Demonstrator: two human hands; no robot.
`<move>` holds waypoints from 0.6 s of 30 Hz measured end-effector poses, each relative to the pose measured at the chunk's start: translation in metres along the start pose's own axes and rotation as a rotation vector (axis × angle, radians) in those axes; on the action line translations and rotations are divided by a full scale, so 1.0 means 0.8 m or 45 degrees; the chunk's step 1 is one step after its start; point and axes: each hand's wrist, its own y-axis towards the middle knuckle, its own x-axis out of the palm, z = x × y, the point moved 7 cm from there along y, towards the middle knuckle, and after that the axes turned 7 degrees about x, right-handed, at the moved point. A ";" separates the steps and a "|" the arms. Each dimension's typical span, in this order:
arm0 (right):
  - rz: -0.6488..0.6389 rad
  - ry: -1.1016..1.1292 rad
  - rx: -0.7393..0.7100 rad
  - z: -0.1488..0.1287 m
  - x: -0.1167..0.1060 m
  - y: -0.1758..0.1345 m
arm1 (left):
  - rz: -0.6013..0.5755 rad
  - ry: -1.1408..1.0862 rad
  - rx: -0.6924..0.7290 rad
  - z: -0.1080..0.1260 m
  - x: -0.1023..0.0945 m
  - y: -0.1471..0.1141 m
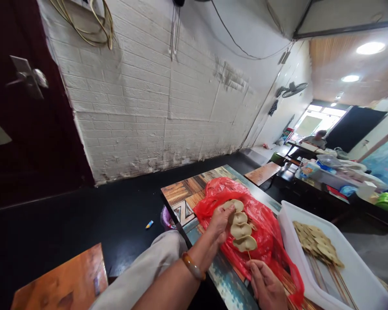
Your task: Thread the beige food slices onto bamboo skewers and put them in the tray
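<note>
Several thin, round, pale-tan slices [241, 230] are threaded in a row on a wooden skewer [249, 255]. My left hand [220, 221] pinches the slice at the far end of the row. Lower down, the fingers of my right hand [265, 282] are closed around the bare end of the stick. Beneath the slices spreads a crumpled red plastic bag [268, 224] on the patterned table [187, 196]. To the right, a white plastic tub [287, 249] holds a pile of similar skewered slices [317, 241], their sticks pointing toward me.
Loose skewers [299, 297] lie by the bag's near edge. A wooden stool [64, 280] stands at lower left, and a purple bin [166, 217] sits beside the table. Farther back are a bench [263, 173], a cluttered table [336, 172] and a seated person [318, 140].
</note>
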 end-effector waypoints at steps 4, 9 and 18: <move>-0.049 -0.082 -0.027 0.003 -0.002 0.003 | 0.055 0.062 0.067 0.000 -0.005 0.003; -0.060 -0.121 0.017 0.010 -0.003 0.003 | 0.089 0.148 0.121 0.002 -0.008 0.003; -0.087 -0.045 0.016 0.008 0.001 0.000 | 0.069 0.172 0.147 -0.003 -0.006 -0.001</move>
